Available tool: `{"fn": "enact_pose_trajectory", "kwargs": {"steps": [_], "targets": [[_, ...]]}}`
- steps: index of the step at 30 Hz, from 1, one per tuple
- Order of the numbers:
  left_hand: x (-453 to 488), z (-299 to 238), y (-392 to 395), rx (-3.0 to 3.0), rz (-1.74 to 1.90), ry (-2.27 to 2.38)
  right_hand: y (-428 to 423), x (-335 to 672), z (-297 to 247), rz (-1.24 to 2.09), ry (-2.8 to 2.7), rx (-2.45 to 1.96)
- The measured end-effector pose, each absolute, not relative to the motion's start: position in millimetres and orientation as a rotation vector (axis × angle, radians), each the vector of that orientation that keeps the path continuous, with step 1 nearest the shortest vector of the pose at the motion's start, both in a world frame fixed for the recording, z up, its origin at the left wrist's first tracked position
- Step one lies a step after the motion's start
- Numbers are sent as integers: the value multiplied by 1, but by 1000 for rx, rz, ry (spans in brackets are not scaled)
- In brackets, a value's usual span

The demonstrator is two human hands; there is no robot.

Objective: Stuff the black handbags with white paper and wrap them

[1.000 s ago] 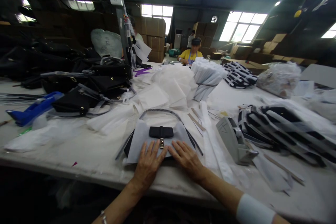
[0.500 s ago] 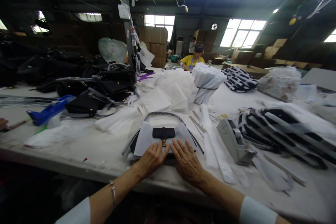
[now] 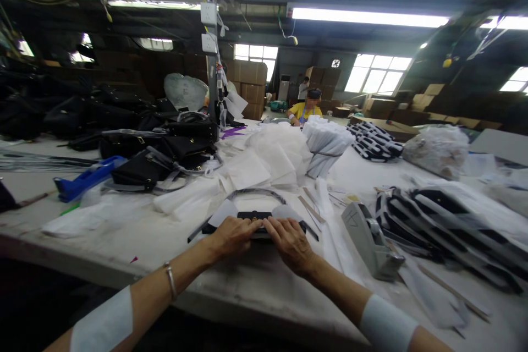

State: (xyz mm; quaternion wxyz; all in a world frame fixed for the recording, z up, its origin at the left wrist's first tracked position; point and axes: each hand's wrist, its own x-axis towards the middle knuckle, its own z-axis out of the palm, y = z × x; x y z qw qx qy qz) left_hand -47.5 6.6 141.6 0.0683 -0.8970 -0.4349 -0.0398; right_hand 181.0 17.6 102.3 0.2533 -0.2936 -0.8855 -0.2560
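A small black handbag (image 3: pixel 252 216) with a gold clasp and a curved handle lies on the white table (image 3: pixel 256 297), partly covered by white wrapping paper (image 3: pixel 225 212). My left hand (image 3: pixel 231 235) and my right hand (image 3: pixel 291 241) rest side by side on the bag's near edge. Both have their fingers curled over it and press down on the bag and paper.
A grey tape dispenser (image 3: pixel 369 234) stands right of my hands. Black bags (image 3: pixel 160 148) pile at the left beside a blue tool (image 3: pixel 84 179). White paper stacks (image 3: pixel 272 157) lie behind, wrapped bags (image 3: pixel 445 214) at the right. A person in yellow (image 3: pixel 307 111) sits at the far end.
My hands have slid forward over the bag and curled their fingers; the white paper that covered most of the bag now shows only at its corners. The view has tilted up.
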Motion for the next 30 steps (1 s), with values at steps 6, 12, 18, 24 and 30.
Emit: {"fn": "enact_pose_trajectory", "kwargs": {"steps": [6, 12, 18, 24, 30], "targets": [[-38, 115, -14, -2531, -285, -1344, 17, 175, 105, -635, -2424, -672], [-18, 57, -16, -2007, -709, -1246, 10, 167, 100, -548, -2378, -654], [-19, 29, -16, -1940, -1056, -1101, 4, 166, 81, -523, -2296, -659], [-26, 20, -20, -2044, -951, -1030, -3, 163, 53, -567, -2143, -723], [-29, 18, -19, -2055, -1003, -995, -4, 160, 31, -724, -2036, -763]]}}
